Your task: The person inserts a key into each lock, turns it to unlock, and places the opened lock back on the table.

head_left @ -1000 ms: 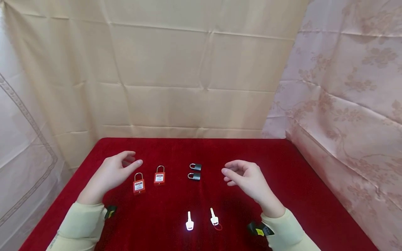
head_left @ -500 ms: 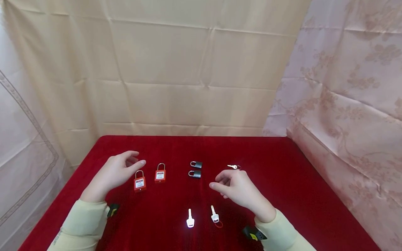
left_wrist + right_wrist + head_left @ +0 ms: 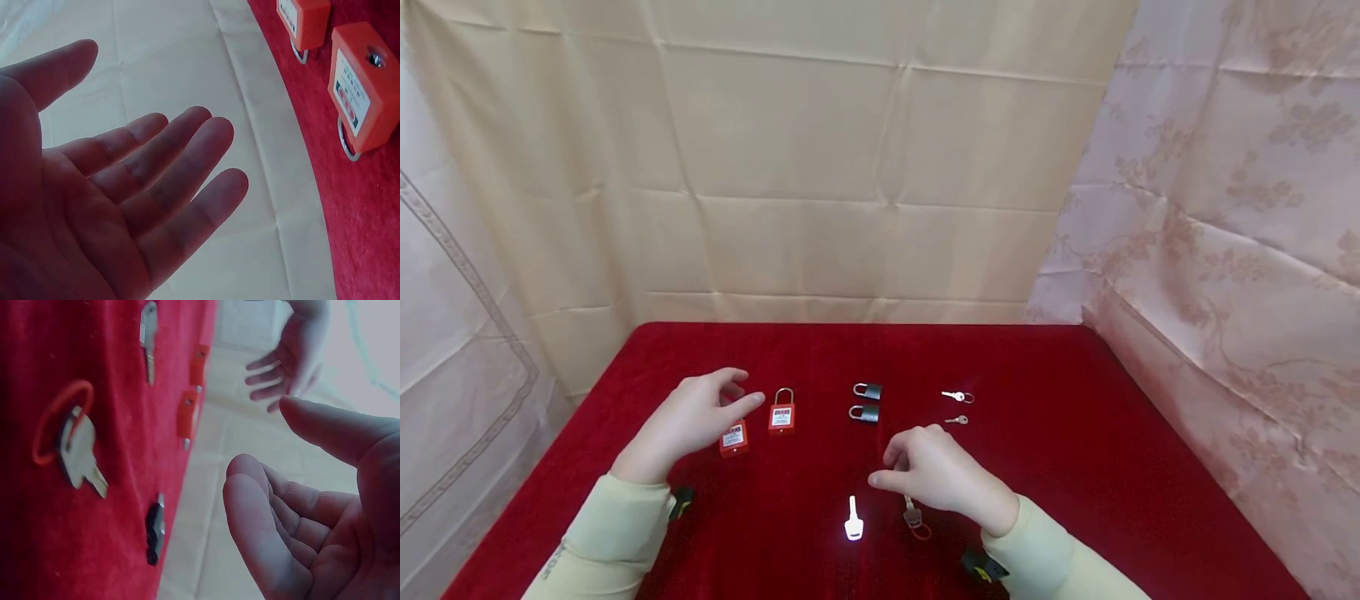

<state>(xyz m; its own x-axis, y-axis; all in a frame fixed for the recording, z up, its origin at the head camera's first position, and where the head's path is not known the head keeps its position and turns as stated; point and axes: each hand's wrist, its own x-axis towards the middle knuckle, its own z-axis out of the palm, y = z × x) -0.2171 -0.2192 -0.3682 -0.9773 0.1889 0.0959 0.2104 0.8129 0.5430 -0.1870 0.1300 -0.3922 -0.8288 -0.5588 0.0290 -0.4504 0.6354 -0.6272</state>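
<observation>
My left hand (image 3: 696,417) hovers over the left part of the table, its fingers relaxed and holding nothing. Under it lies a red padlock (image 3: 733,439), its shackle hidden by the hand in the head view. A second red padlock (image 3: 782,417) lies just to the right. Above the near middle hangs my right hand (image 3: 936,471), loosely curved, with a gap between thumb and fingers. Nearest to it is a key with a red ring (image 3: 78,447), partly covered in the head view. Another large key (image 3: 853,521) lies to its left. Two black padlocks (image 3: 867,402) lie farther back.
At the right lie a small key with a ring (image 3: 957,397) and another small key (image 3: 957,420). Red cloth covers the table (image 3: 1075,500). A beige curtain (image 3: 850,167) hangs behind it and a floral curtain (image 3: 1240,208) at the right.
My right hand has moved left and nearer, toward the key with the red ring, uncovering the two small keys. My left hand has shifted slightly right, over the nearer red padlock.
</observation>
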